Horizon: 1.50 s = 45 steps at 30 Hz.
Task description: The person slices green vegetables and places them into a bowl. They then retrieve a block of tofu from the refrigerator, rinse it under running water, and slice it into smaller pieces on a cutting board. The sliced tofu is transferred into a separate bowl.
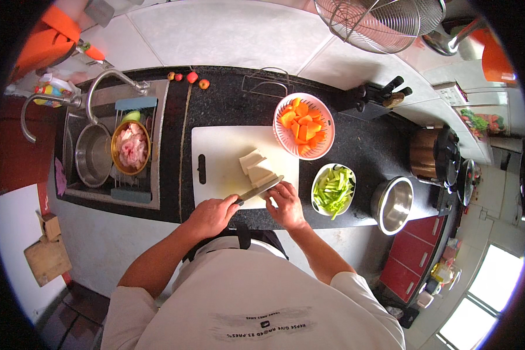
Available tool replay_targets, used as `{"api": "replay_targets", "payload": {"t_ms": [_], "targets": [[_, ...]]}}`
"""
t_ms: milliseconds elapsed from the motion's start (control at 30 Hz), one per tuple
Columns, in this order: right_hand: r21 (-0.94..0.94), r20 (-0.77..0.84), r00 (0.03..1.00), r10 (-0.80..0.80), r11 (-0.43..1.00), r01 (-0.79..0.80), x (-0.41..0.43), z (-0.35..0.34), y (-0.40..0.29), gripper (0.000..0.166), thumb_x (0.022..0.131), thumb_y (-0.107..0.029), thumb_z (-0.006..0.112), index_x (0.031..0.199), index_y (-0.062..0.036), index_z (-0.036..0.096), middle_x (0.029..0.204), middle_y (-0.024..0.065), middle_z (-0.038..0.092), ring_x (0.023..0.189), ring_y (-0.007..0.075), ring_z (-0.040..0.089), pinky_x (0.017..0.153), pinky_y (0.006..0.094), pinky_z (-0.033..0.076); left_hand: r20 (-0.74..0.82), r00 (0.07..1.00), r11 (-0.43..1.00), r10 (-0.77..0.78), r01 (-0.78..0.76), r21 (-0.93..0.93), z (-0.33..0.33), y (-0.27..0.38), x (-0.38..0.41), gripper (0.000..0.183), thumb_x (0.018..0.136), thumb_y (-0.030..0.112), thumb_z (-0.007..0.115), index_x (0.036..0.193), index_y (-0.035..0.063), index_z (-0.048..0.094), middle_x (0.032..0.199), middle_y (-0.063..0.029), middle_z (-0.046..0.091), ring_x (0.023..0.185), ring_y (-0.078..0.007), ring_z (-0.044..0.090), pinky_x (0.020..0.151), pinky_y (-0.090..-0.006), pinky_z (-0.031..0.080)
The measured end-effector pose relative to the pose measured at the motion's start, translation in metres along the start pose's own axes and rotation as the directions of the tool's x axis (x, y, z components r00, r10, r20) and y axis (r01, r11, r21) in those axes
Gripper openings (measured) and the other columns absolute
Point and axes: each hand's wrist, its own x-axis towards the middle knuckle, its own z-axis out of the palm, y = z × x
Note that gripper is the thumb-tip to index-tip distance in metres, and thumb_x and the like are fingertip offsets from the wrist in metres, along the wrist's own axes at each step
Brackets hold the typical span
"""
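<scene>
On a white cutting board (218, 175) lies a pale block that looks like tofu (256, 164), cut into several slabs. My left hand (212, 214) grips the handle of a kitchen knife (260, 189), whose blade lies along the near end of the block. The fingers of my right hand (284, 203) are bent at the blade's tip end, by the block's near edge; whether they pinch anything is hidden. A pink colander (276, 131) of sliced carrot (304, 127) overlaps the board's far right corner. Right of the board stands a white bowl (353, 199) of cut green vegetable (332, 190).
At left, a sink (164, 131) holds a metal pot (92, 153) and a bowl of raw meat (132, 146). A steel bowl (393, 205) stands at the counter's right edge. Behind are a knife block (367, 109), a wire rack (264, 85) and small red fruits (192, 77).
</scene>
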Motion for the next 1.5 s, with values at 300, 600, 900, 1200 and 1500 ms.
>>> {"api": "replay_targets", "payload": {"t_ms": [300, 600, 900, 1200, 1500], "targets": [[0.123, -0.061, 0.992, 0.111, 0.987, -0.103, 0.008, -0.009, -0.004, 0.018, 0.076, -0.002, 0.077, 0.092, -0.0044, 0.071, 0.103, 0.0122, 0.070, 0.098, 0.0328, 0.067, 0.088, 0.0432, 0.056, -0.003, 1.000, 0.999, -0.025, 0.024, -0.032, 0.027, -0.031, 0.011, 0.036, 0.104, 0.031, 0.051, 0.128, 0.0049, 0.059, 0.091, -0.0233, 0.071, 0.087, -0.0438, 0.068, 0.077, -0.0541, 0.052], [-0.128, 0.664, 0.734, 0.139, 0.989, -0.071, 0.116, -0.023, 0.042, 0.036, 0.076, -0.029, 0.084, 0.103, -0.0088, 0.072, 0.099, 0.0119, 0.072, 0.100, 0.0311, 0.070, 0.086, 0.0439, 0.056, 0.083, 0.996, 0.998, -0.043, 0.046, -0.034, 0.019, -0.030, 0.014, 0.035, 0.105, 0.031, 0.051, 0.128, 0.0053, 0.058, 0.095, -0.0222, 0.071, 0.088, -0.0416, 0.069, 0.076, -0.0522, 0.053], [-0.171, 0.455, 0.889, 0.050, 0.985, 0.032, 0.126, -0.014, 0.032, 0.027, 0.084, -0.022, 0.079, 0.105, -0.0084, 0.071, 0.097, 0.0112, 0.071, 0.090, 0.0288, 0.072, 0.078, 0.0420, 0.059, 0.020, 0.999, 0.996, 0.046, -0.044, -0.077, 0.007, -0.015, -0.002, 0.035, 0.105, 0.029, 0.051, 0.129, 0.0052, 0.059, 0.096, -0.0225, 0.070, 0.090, -0.0407, 0.069, 0.078, -0.0516, 0.052], [0.052, -0.280, 0.882, 0.379, 0.923, -0.380, 0.060, -0.065, 0.004, 0.003, 0.086, -0.003, 0.072, 0.085, -0.0016, 0.070, 0.084, 0.0123, 0.066, 0.062, 0.0228, 0.065, 0.058, 0.0349, 0.054, -0.149, 0.988, 0.949, 0.032, -0.077, -0.304, -0.010, -0.002, -0.014, 0.034, 0.106, 0.021, 0.052, 0.134, 0.0035, 0.059, 0.077, -0.0190, 0.065, 0.066, -0.0337, 0.065, 0.063, -0.0423, 0.048], [-0.038, -0.099, 0.983, 0.155, 0.986, -0.159, -0.027, -0.001, -0.013, 0.026, 0.077, -0.008, 0.078, 0.103, -0.0091, 0.073, 0.116, 0.0095, 0.066, 0.108, 0.0345, 0.062, 0.091, 0.0440, 0.054, -0.083, 0.991, 0.980, 0.103, -0.116, -0.164, -0.004, 0.026, -0.015, 0.035, 0.106, 0.028, 0.052, 0.130, 0.0034, 0.057, 0.093, -0.0224, 0.070, 0.087, -0.0440, 0.067, 0.075, -0.0531, 0.052]]}}
